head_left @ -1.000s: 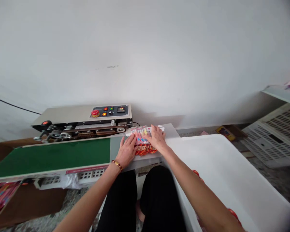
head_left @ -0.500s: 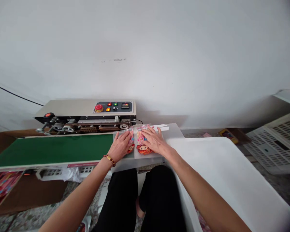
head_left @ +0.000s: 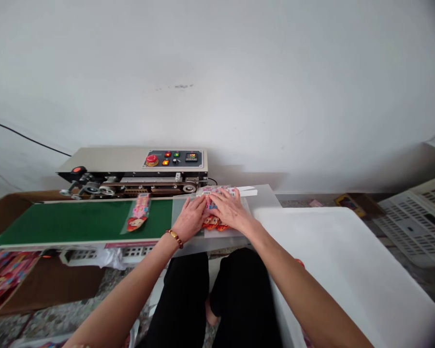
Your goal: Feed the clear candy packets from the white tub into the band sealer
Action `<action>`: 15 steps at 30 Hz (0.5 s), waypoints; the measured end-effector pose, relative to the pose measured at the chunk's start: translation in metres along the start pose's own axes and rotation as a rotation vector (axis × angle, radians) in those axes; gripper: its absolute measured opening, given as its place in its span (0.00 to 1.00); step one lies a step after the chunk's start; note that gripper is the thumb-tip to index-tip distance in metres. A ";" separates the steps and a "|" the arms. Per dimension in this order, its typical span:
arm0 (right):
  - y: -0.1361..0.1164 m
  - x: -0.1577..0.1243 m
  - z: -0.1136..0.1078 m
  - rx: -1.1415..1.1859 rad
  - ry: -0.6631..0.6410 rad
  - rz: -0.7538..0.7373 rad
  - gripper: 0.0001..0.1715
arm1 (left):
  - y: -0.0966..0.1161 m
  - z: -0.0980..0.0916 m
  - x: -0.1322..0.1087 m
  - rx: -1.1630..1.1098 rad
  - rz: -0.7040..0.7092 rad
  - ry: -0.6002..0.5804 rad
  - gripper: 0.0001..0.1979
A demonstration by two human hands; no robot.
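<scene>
Several clear plastic packets [head_left: 212, 224] with pink print and red cartoon-head shapes lie in a pile on a translucent sheet at the right end of a green conveyor belt [head_left: 83, 220]. My left hand [head_left: 189, 218] has its fingers together on the pile's left edge, gripping a packet there; the fingertips are partly hidden. From the right, my right hand [head_left: 232, 211] curls over the pile, thumb and fingers holding the packets. One similar single packet [head_left: 139, 212] lies by itself on the belt, left of my left hand.
A band sealing machine [head_left: 130, 166] with lit buttons and a red knob stands behind the belt. At right is a white table [head_left: 333, 251]; a white crate [head_left: 416, 222] stands beyond it. A cardboard box [head_left: 58, 285] holding more packets sits below left.
A single packet now lies on the belt to the left. My left hand has come closer to my right hand, back at the pile. The view has shifted slightly.
</scene>
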State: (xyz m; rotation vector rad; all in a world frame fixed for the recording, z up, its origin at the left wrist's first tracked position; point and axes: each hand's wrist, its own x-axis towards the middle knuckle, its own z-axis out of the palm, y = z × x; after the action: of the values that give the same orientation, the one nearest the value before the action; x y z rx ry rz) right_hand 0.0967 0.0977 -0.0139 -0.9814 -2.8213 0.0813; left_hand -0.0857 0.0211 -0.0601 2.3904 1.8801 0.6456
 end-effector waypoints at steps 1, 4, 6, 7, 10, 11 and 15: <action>0.002 -0.004 0.000 -0.004 -0.003 0.000 0.26 | 0.001 0.003 0.000 0.013 -0.008 -0.004 0.23; 0.006 -0.011 0.002 -0.013 -0.025 0.012 0.30 | -0.008 0.003 -0.009 0.055 -0.023 -0.006 0.24; 0.007 -0.012 0.004 -0.017 -0.041 0.024 0.29 | -0.016 -0.001 -0.014 0.075 -0.021 -0.011 0.23; 0.007 -0.011 0.005 -0.020 -0.043 0.024 0.29 | -0.019 -0.003 -0.016 0.083 -0.019 -0.017 0.23; 0.006 -0.011 0.005 -0.031 -0.041 0.013 0.28 | -0.025 -0.008 -0.018 0.104 -0.031 -0.021 0.22; 0.006 -0.011 0.005 -0.034 -0.043 0.010 0.27 | -0.027 -0.009 -0.020 0.110 -0.044 -0.017 0.22; 0.005 -0.010 0.005 -0.044 -0.033 -0.002 0.26 | -0.051 -0.020 -0.037 0.139 -0.122 -0.003 0.22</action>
State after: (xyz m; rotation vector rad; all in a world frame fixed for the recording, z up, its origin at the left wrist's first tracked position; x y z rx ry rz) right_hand 0.1066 0.0951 -0.0204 -0.9951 -2.8660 0.0363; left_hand -0.1463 -0.0041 -0.0673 2.3282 2.1156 0.5183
